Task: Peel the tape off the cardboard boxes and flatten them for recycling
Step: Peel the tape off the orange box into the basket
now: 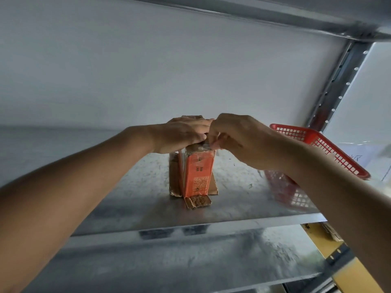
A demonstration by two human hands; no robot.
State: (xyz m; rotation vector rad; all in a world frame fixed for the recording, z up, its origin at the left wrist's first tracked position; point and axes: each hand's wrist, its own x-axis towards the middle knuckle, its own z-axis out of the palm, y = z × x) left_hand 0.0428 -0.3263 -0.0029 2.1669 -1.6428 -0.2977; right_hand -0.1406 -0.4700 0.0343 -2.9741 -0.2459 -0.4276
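A person works at a small orange-and-brown cardboard box [197, 173] standing upright on a metal shelf [135, 199], directly beneath both hands. The left hand [182, 134] lies flat across the top of the box, fingers straight and pressing down. The right hand [237, 140], touching the left at the fingertips, has its fingers curled at the box's top right edge, pinching what looks like a strip of clear tape [211, 144]; the strip itself is blurred and hard to make out. A loose flap [197, 201] juts from the foot of the box toward the person. Just to the right of the right hand, a red plastic basket [317, 149] sits tilted on the shelf beside an upright post [338, 81].
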